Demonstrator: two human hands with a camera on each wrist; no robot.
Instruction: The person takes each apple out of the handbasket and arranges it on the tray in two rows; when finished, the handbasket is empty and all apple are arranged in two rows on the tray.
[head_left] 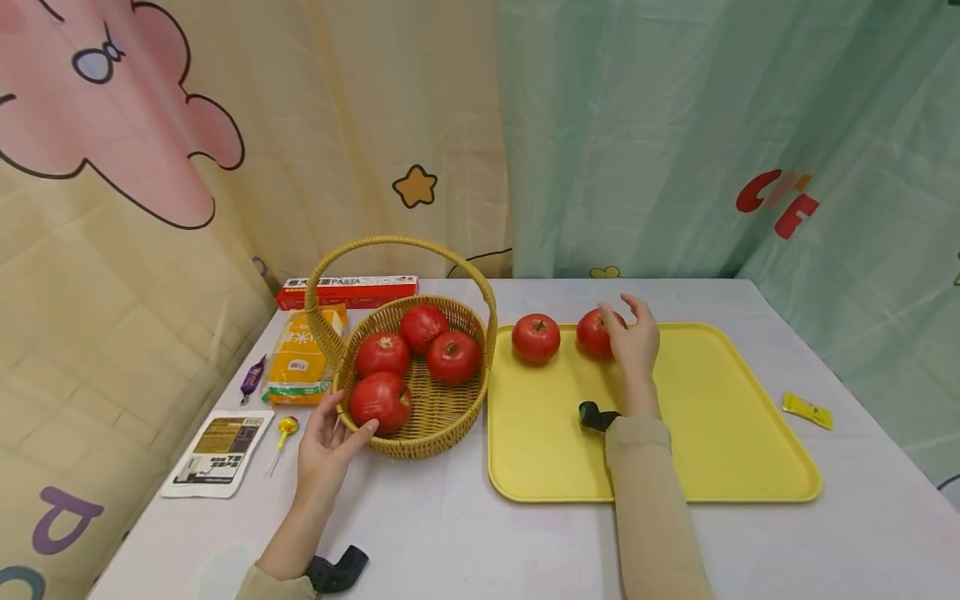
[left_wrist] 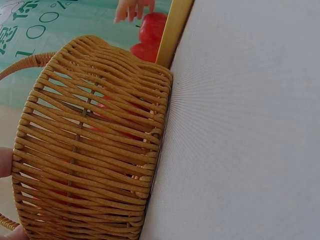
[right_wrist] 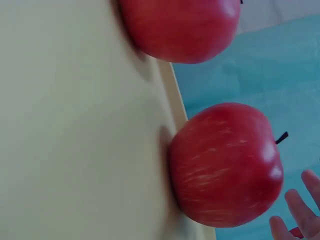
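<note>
A round wicker basket [head_left: 427,446] with a tall arched handle holds several red apples [head_left: 382,400]. My left hand [head_left: 324,442] holds its near left rim, thumb toward the front and fingers along the left side; in the left wrist view the woven wall fills the middle. On the yellow tray [head_left: 720,417] two more red apples sit at the far edge: one at the left [head_left: 536,338], the other right of it [head_left: 592,335]. Around that second apple my right hand [head_left: 636,337] reaches with fingers spread. In the right wrist view those fingers [right_wrist: 302,212] stand apart from the apple [right_wrist: 225,165].
Left of the basket lie a yellow food bag [head_left: 296,358], a purple-wrapped candy [head_left: 253,379], a lollipop [head_left: 287,427] and a white packet [head_left: 217,454]. Behind it is a red pasta box [head_left: 352,293]. A small yellow packet [head_left: 807,411] lies right of the tray.
</note>
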